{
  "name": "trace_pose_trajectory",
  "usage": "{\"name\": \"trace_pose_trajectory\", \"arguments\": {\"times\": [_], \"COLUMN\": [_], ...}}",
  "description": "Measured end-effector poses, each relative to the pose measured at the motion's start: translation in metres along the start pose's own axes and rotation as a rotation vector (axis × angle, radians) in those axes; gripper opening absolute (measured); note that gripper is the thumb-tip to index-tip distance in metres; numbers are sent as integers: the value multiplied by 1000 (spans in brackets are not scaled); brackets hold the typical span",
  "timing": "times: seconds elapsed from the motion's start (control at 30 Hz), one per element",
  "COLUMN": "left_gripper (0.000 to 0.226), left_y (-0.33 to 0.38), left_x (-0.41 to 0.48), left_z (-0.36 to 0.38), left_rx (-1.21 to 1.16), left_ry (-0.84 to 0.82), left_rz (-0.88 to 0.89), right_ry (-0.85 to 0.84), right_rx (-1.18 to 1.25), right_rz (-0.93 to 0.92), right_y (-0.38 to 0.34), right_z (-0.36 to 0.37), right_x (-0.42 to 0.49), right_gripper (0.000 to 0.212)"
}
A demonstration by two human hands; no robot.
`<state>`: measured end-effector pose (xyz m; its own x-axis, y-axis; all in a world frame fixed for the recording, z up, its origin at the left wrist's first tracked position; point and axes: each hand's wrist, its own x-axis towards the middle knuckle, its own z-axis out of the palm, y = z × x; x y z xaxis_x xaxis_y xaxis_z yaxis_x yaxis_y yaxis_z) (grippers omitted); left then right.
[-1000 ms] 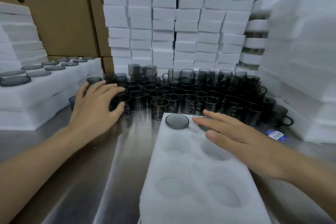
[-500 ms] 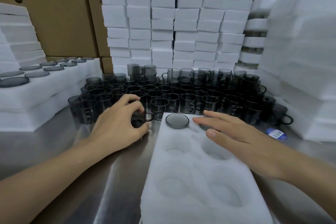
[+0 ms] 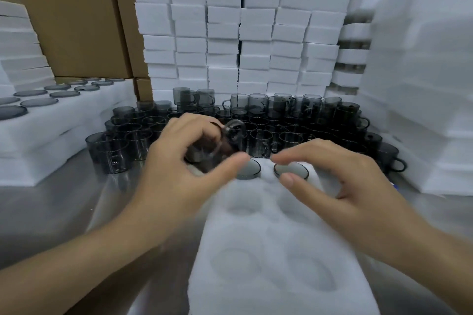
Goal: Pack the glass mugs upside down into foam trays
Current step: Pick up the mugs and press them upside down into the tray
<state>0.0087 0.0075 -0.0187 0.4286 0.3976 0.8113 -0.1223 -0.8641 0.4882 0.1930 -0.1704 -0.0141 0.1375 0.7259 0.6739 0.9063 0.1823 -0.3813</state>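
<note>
My left hand (image 3: 184, 161) grips a smoky grey glass mug (image 3: 217, 146), tilted in the air over the far left corner of the white foam tray (image 3: 268, 276). Its handle points up and right. Two mugs sit upside down in the tray's far row: one (image 3: 249, 170) partly behind my left thumb, the other (image 3: 294, 170) under my right fingertips. My right hand (image 3: 345, 181) hovers over the tray's right side with relaxed fingers, holding nothing. The nearer round pockets of the tray are empty. Several upright mugs (image 3: 281, 130) crowd the steel table behind the tray.
A filled foam tray (image 3: 64, 110) with upturned mugs lies at the left on other foam. Foam blocks are stacked at the back (image 3: 243, 33) and right (image 3: 422, 84). Cardboard boxes (image 3: 76, 20) stand at the back left. Bare steel table (image 3: 76, 212) lies left of the tray.
My left hand picked a mug from the group, lifted it and carried it right over the tray's far left corner, tilting it. My right hand pulled back slightly from the second upturned mug.
</note>
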Motion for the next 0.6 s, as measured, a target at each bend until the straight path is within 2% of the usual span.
{"name": "trace_pose_trajectory", "arguments": {"times": [0.07, 0.2, 0.33, 0.43, 0.6], "left_gripper": [29, 35, 36, 39, 50], "left_y": [22, 41, 41, 38, 23], "left_x": [-7, -15, -4, 9, 3], "left_z": [4, 7, 13, 26, 32], "left_rx": [-9, 4, 11, -24, -183], "left_ry": [-67, -156, -235, -272, -248], "left_rz": [143, 236, 229, 202, 145], "right_ry": [36, 104, 138, 174, 163], "right_rx": [110, 272, 215, 264, 326], "right_rz": [-20, 0, -27, 46, 63], "right_y": [-15, -30, -25, -13, -3], "right_z": [3, 4, 2, 5, 7], "right_x": [-3, -5, -2, -1, -4], "right_gripper": [24, 23, 14, 8, 9]}}
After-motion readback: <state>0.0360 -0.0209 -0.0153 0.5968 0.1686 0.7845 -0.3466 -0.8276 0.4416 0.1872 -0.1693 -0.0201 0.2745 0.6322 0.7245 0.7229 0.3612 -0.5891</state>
